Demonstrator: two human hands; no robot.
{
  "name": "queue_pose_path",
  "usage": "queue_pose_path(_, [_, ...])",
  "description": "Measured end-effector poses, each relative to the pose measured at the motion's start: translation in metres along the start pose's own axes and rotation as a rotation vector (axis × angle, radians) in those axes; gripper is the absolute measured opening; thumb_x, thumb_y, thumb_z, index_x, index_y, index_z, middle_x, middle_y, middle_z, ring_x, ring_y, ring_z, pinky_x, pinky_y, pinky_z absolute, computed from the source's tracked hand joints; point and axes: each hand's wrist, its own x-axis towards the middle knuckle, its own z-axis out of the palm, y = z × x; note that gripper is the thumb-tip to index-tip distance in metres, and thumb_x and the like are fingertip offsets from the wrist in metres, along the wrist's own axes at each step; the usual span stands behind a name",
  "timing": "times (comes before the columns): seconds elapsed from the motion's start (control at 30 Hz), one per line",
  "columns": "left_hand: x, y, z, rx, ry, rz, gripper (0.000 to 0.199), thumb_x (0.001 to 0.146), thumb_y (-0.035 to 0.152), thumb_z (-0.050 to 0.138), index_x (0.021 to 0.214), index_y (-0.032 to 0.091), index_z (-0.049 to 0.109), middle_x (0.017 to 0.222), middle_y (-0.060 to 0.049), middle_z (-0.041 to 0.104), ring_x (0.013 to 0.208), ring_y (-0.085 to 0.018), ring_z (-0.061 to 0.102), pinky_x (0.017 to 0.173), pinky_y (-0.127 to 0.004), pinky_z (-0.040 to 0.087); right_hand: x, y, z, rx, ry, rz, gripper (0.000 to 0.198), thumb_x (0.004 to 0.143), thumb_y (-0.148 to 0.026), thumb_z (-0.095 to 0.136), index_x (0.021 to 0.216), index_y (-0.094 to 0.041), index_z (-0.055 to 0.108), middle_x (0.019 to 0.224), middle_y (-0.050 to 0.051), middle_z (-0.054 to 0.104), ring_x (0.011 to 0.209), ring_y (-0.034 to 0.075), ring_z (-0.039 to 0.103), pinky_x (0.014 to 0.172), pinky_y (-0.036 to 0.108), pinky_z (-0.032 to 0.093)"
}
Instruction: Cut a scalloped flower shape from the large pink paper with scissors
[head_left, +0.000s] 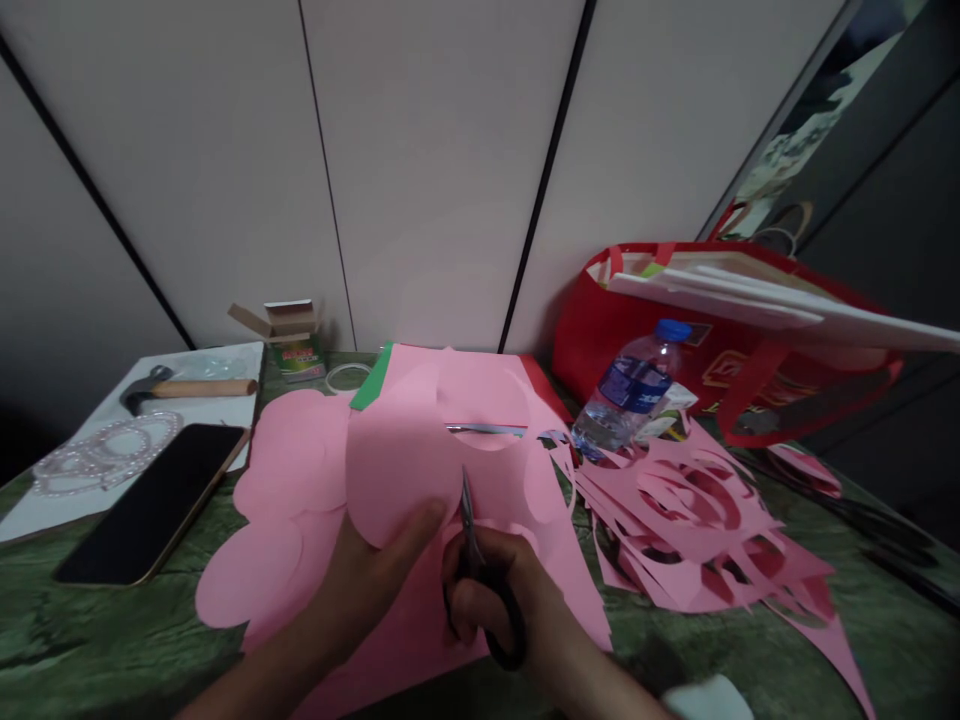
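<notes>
My right hand (495,580) grips a pair of scissors (471,525) with dark handles, its fingers in the loops. The blades point away from me, against the edge of a sheet of pink paper (401,455). That sheet is held by my left hand (375,570), thumb on top and the other fingers hidden beneath. Its left side has a rounded edge, and openings show further right. More pink sheets (562,580) lie under both hands. To the left rest several rounded pink paper pieces (259,560), partly overlapping.
Pink paper offcuts (690,520) are heaped at right beside a tilted water bottle (630,390) and a red bag (592,330). At left lie a black phone (154,505), a hammer (195,388) and clear beaded strands (112,450). A small open box (296,350) stands near the wall.
</notes>
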Motion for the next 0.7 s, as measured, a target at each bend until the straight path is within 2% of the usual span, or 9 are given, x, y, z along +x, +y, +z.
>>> queue_pose_path(0.1, [0.002,0.003,-0.002,0.034,0.000,0.002,0.017,0.068,0.034,0.061,0.073,0.018,0.059,0.071,-0.002,0.068,0.070,-0.020,0.063,0.059,-0.027,0.051,0.001,0.000,-0.001,-0.027,0.025,0.004,0.022,0.062,-0.028,0.071,0.075,-0.015,0.057,0.053,-0.005,0.052,0.046,0.008,0.048,0.046,0.021,0.037])
queue_pose_path(0.23, [0.001,0.006,-0.003,0.063,-0.017,0.032,0.016,0.068,0.033,0.060,0.071,0.017,0.062,0.069,-0.003,0.068,0.067,-0.020,0.063,0.059,-0.029,0.051,0.001,-0.004,-0.003,-0.087,0.038,0.000,0.026,0.068,-0.034,0.068,0.084,-0.015,0.059,0.058,-0.004,0.050,0.052,0.009,0.048,0.051,0.023,0.038])
queue_pose_path(0.4, [-0.003,0.010,-0.001,0.047,0.010,0.004,0.016,0.066,0.034,0.059,0.064,0.018,0.059,0.061,-0.003,0.066,0.061,-0.021,0.062,0.054,-0.029,0.051,0.000,-0.009,-0.001,-0.017,0.016,0.011,0.032,0.069,-0.043,0.065,0.084,-0.017,0.056,0.053,-0.006,0.049,0.049,0.010,0.048,0.052,0.025,0.041])
queue_pose_path(0.5, [-0.004,0.009,-0.002,0.025,0.020,0.000,0.016,0.066,0.035,0.058,0.064,0.019,0.059,0.060,-0.002,0.066,0.061,-0.020,0.062,0.055,-0.029,0.050,-0.002,-0.014,0.002,0.059,-0.054,0.049,0.039,0.065,-0.050,0.066,0.082,-0.016,0.056,0.049,-0.006,0.048,0.044,0.010,0.047,0.052,0.027,0.043])
queue_pose_path(0.6, [-0.003,0.007,-0.004,0.035,-0.034,-0.013,0.018,0.066,0.037,0.059,0.063,0.019,0.058,0.058,-0.002,0.065,0.059,-0.020,0.061,0.052,-0.029,0.050,-0.004,-0.018,0.003,0.115,-0.117,0.114,0.046,0.057,-0.057,0.068,0.073,-0.015,0.055,0.044,-0.007,0.046,0.040,0.008,0.042,0.048,0.026,0.043])
queue_pose_path(0.7, [0.000,0.004,-0.006,0.093,-0.117,0.033,0.016,0.068,0.034,0.058,0.063,0.019,0.057,0.059,-0.002,0.065,0.059,-0.019,0.061,0.052,-0.027,0.049,-0.004,-0.019,-0.001,0.055,-0.090,0.101,0.043,0.061,-0.054,0.066,0.073,-0.015,0.054,0.046,-0.007,0.047,0.042,0.009,0.045,0.049,0.025,0.043])
